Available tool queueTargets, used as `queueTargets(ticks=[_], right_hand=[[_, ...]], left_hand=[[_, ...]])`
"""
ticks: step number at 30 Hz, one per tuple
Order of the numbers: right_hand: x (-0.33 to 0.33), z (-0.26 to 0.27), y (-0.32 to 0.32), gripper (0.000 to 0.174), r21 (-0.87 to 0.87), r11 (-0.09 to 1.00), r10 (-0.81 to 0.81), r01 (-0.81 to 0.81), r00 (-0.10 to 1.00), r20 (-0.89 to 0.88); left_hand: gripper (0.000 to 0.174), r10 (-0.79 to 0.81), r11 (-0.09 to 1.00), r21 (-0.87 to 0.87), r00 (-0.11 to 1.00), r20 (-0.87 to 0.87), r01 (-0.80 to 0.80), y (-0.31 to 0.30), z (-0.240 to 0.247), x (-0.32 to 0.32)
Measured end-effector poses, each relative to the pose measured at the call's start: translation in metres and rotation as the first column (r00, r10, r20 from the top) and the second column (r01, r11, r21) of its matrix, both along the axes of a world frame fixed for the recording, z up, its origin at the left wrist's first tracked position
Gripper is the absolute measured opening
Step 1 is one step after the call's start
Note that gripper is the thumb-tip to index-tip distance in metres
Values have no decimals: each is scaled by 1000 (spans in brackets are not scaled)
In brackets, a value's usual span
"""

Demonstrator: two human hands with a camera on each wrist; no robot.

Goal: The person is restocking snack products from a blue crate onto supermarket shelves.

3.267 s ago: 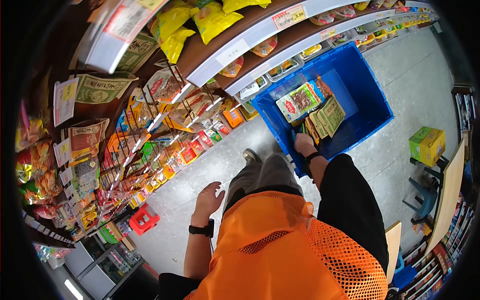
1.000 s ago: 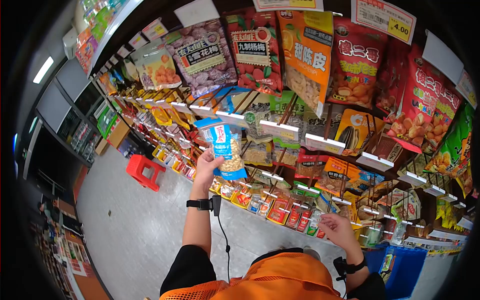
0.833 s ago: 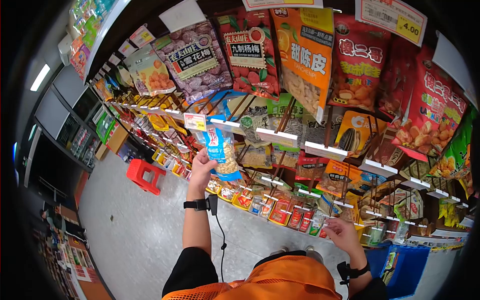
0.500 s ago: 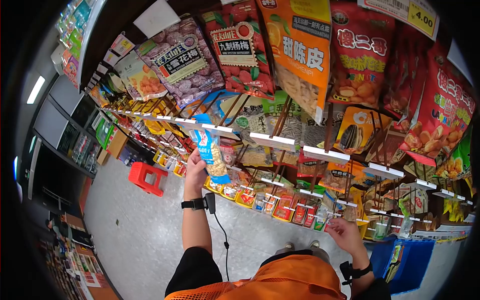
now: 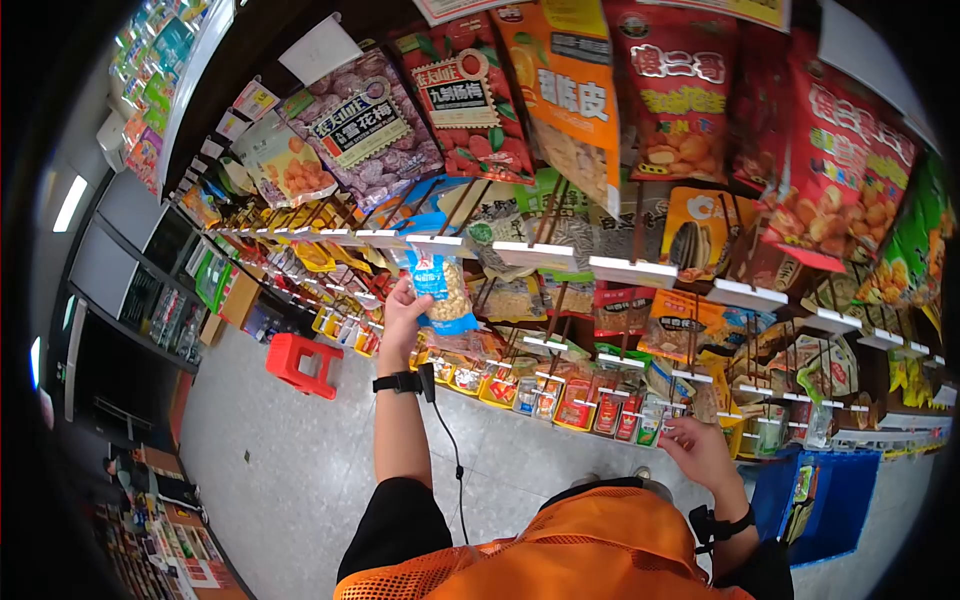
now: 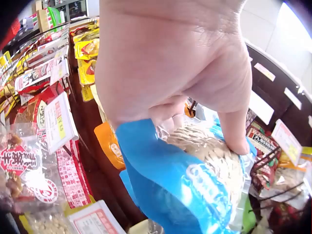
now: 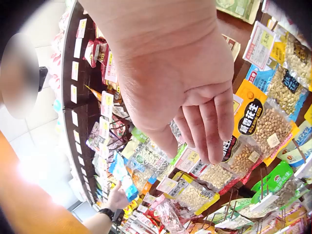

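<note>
Left hand (image 5: 402,315) grips blue bag (image 5: 443,292), held up against rack (image 5: 625,270), just under its rail. Right hand (image 5: 697,452) relaxed, empty, low before rack. Judged step: hanging; next needs bag's hole aligned on rack.

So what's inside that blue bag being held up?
Pale seeds, or maybe nuts, show through the clear part of the blue bag. The blue print covers the rest, so how full it is can't be seen.

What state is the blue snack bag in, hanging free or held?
Held: the left hand grips the blue snack bag low down. Whether its top is on the rack: cannot tell.
</note>
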State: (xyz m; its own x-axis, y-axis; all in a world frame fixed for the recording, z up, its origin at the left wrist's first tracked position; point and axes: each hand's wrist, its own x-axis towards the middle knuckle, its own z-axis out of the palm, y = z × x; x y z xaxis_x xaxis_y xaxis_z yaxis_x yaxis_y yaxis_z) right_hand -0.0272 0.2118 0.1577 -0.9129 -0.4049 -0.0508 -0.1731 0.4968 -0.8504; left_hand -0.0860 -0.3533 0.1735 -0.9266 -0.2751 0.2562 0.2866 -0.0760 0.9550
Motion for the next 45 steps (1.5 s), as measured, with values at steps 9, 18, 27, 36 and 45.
queueTargets(ticks=[9,18,27,36,45], right_hand=[[37,-47,75,24,222,974,-15,51,987,-160],[102,-98,208,23,545,786,-273,294,954,-121],[172,-157,401,22,614,671,-533,416,846,8],[211,-283,583,33,756,572,-752,318,572,328],[203,-395,592,32,756,596,-762,270,487,427]], left_hand=[[38,523,751,-342,825,-214,-565,-33,-56,-15],[5,17,872,-462,936,352,159,167,-154,76],[48,-345,180,-434,469,813,883,487,-187,133],[47,-274,-26,-512,487,830,859,654,-155,146],[51,-111,47,-357,360,926,933,671,-145,195]])
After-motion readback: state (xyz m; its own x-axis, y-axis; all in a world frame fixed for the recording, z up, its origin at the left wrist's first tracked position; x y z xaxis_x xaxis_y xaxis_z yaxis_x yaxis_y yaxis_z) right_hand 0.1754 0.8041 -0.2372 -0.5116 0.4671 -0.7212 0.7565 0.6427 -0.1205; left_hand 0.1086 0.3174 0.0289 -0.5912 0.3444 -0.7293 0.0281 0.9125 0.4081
